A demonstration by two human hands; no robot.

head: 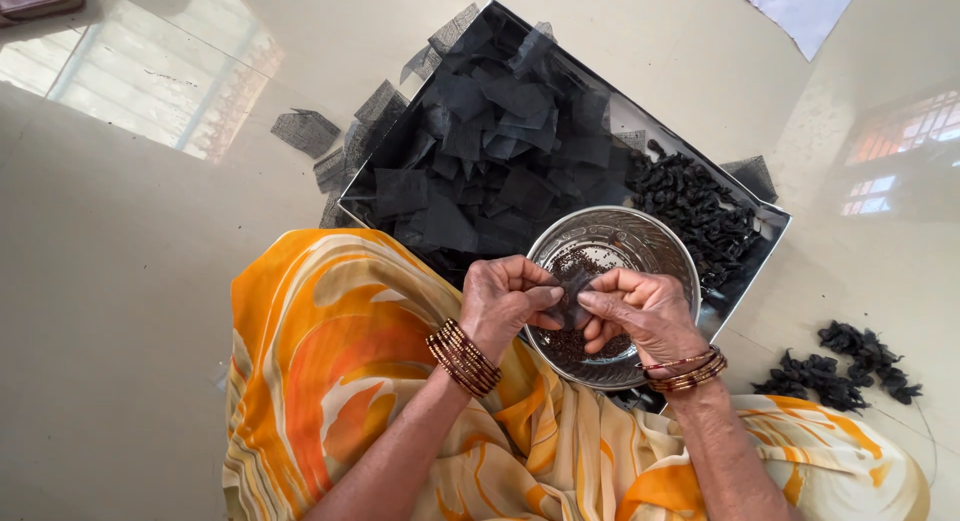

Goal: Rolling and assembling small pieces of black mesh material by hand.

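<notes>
Both hands meet over the steel bowl (640,239), pinching one small black mesh square (572,299) between them: left hand (503,303) with fingers curled onto its edge, right hand (640,311) with thumb and forefinger closed on it. Dark seeds (590,253) lie inside the bowl. Behind the bowl, a tray (765,216) holds loose mesh pieces (490,131) and tied black bundles (695,206). More bundles (840,366) lie on the floor right of the bowl.
</notes>
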